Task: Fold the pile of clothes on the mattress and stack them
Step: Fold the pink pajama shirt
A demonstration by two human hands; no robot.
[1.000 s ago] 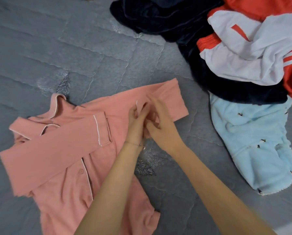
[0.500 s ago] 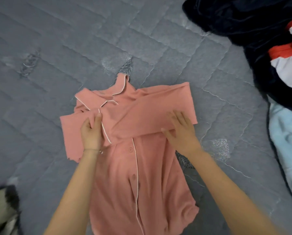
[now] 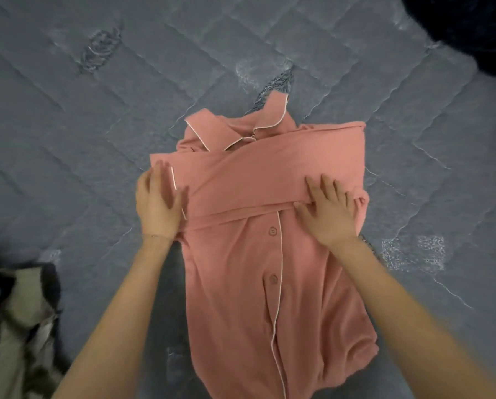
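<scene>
Scene: A person kneels over a pink pajama shirt (image 3: 272,298) spread button-side up on a grey quilted mattress (image 3: 97,125).
Shirt: It lies straight ahead of the person, its long axis running away from them, with the collar (image 3: 241,131) at the far end and the hem (image 3: 269,381) nearest the body.
Sleeves: Both are folded across the chest, forming one flat band (image 3: 255,180) that lies crosswise to the shirt's length.
Left hand (image 3: 157,203): Fingers straight and spread, palm flat on the band's left end beside the white-piped cuff; it grips nothing.
Right hand (image 3: 327,214): Also flat and spread, pressing the band's lower edge on the right side; it grips nothing.
Key relation: The hands rest on the upper chest while the loose hem lies behind them, towards the person; the likely next fold would lift that hem up to the collar, and either hand is about equally near it.
Surroundings: A dark garment (image 3: 471,30) fills the far right corner; a beige-and-black fuzzy garment (image 3: 16,312) lies at the near left.
</scene>
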